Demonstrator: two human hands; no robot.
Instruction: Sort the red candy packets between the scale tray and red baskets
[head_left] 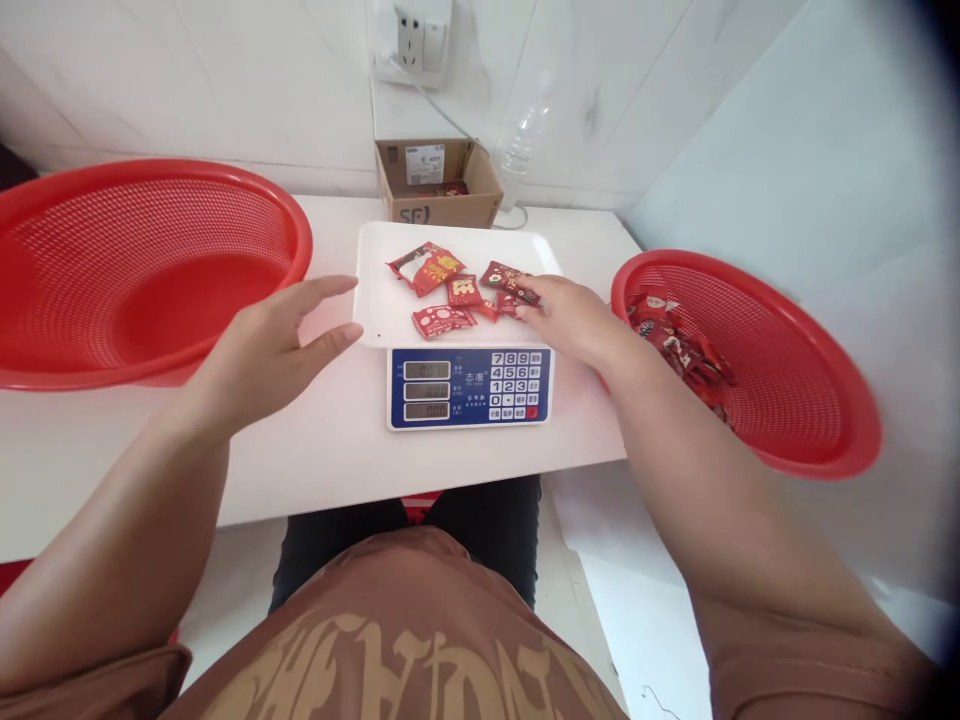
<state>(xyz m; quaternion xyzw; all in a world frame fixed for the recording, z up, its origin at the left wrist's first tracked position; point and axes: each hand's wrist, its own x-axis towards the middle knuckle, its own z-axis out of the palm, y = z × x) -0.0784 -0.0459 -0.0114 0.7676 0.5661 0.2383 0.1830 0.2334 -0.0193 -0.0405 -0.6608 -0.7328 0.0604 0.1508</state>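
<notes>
A digital scale (469, 388) with a white tray (375, 270) stands in front of me on the white table. Several red snack packets (450, 290) lie on the tray. My right hand (570, 320) rests on the tray's right edge, its fingers curled over a red packet (517, 298) there. My left hand (277, 345) hovers open beside the tray's left edge, fingers stretched toward it, holding nothing.
A large empty red mesh basket (135, 270) sits at the left. A smaller red basket (795, 400) holding more red packets (686, 355) sits at the right. A cardboard box (439, 185) and a clear bottle (519, 150) stand behind, by the wall socket (412, 40).
</notes>
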